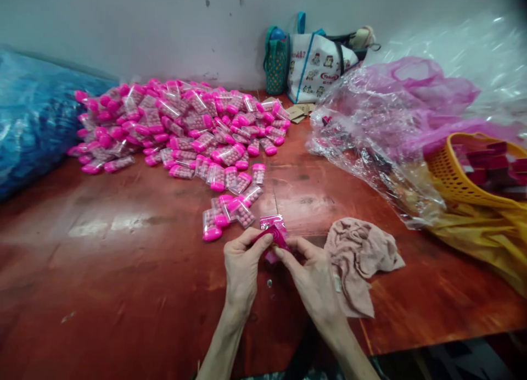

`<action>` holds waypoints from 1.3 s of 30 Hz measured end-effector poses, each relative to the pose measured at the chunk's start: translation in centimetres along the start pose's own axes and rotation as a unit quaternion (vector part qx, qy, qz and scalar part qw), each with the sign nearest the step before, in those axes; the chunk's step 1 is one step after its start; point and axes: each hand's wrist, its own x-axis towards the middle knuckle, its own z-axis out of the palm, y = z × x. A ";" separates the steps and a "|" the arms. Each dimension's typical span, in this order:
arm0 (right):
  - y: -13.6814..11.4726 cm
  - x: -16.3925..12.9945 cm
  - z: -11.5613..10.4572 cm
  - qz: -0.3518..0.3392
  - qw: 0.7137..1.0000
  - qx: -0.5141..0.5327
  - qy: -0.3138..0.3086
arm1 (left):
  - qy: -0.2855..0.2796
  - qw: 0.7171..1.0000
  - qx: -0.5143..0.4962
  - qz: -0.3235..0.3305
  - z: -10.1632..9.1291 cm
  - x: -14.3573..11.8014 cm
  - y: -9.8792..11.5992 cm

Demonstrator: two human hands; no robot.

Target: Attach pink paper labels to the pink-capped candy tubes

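Observation:
My left hand (242, 264) and my right hand (313, 278) meet over the front of a red-brown table (123, 270). Together their fingertips pinch a small magenta piece (275, 238), which sits on top of a clear packet with pink contents (273, 223). Just beyond lie a few clear packets of pink beads with pink caps (224, 215). A big heap of the same packets (181, 127) covers the table's far left. A crumpled beige cloth (359, 259) lies right beside my right hand.
A yellow basket (453, 174) with dark red pieces stands at the right, on yellow plastic. Crumpled clear and pink plastic bags (382, 122) lie behind it. A blue plastic sack (33, 116) fills the left. Two tote bags (313, 61) stand against the wall.

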 end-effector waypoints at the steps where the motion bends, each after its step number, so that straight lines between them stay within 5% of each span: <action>1: 0.0 0.0 0.4 0.011 1.000 0.024 -0.006 | 0.019 0.999 -0.036 -0.010 0.0 -0.1 0.0; 5: 0.2 -0.3 1.8 0.020 0.999 0.018 -0.022 | 0.057 0.989 -0.129 -0.046 -0.7 -0.6 0.5; 12: 0.1 -0.7 4.1 -0.119 0.979 -0.160 -0.039 | 0.138 0.966 -0.199 -0.095 -2.8 -1.0 0.7; 22: -0.4 -0.3 4.3 -0.029 0.991 -0.063 -0.111 | 0.156 0.976 -0.149 -0.013 -4.2 -1.7 0.1; 31: -0.4 -0.4 5.3 -0.158 0.958 -0.226 -0.074 | 0.214 0.972 -0.094 0.028 -5.3 -1.5 -0.4; 39: -0.4 -0.6 5.8 -0.101 0.979 -0.152 -0.087 | 0.253 0.965 -0.055 0.049 -5.4 -1.7 -0.2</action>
